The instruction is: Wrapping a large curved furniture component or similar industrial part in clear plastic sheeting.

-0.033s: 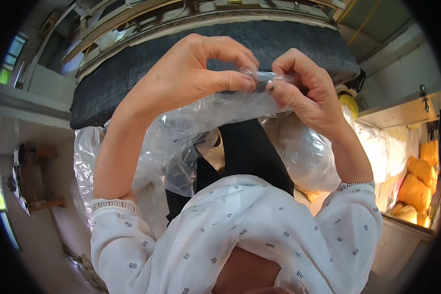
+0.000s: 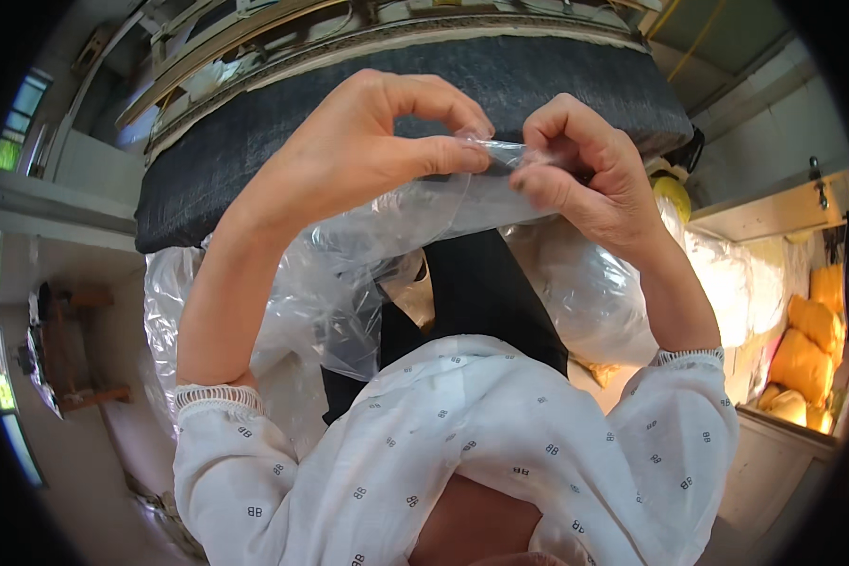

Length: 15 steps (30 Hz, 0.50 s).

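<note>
Clear plastic film point(image 2: 415, 206) runs between my two hands above the near edge of a dark padded bench point(image 2: 557, 80). My left hand point(image 2: 387, 132) pinches the film's upper edge between thumb and fingertips. A short stretch to its right, my right hand point(image 2: 585, 174) grips the same edge with curled fingers. The taut piece between them catches the light. Below, the film hangs in loose, crinkled folds on the left, over my lap and the black trousers point(image 2: 481, 292). Whether the film is a bag or a sheet I cannot tell.
More clear plastic point(image 2: 590, 292) bulges beneath my right forearm. A wooden frame point(image 2: 255, 61) runs behind the bench. At the far right stand orange bundles point(image 2: 802, 349) beside a pale cabinet point(image 2: 774, 472). A yellow round object point(image 2: 672, 196) sits past the bench's right end.
My left fingertips have shifted very slightly left, and my right thumb a little left and down along the film edge. Both hands keep their hold.
</note>
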{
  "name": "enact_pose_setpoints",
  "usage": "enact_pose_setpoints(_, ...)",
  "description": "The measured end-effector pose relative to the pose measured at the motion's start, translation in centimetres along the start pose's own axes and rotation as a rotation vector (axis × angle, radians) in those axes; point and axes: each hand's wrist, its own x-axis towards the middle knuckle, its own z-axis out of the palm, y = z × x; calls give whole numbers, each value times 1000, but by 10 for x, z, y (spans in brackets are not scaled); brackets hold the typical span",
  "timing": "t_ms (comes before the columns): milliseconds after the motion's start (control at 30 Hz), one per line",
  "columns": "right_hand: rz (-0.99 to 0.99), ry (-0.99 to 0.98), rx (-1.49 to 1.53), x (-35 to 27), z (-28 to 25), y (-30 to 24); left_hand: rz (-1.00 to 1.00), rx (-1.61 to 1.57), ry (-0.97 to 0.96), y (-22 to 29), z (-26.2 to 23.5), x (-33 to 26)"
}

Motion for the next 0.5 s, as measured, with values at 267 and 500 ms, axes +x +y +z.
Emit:
enact_pose_setpoints(267,367,-315,-371,-46,-10,130,457,-552,385,20,-21,-29)
enact_pose_setpoints(500,723,217,-1113,-209,-206,301,58,-53,1027,-51,-119,-90)
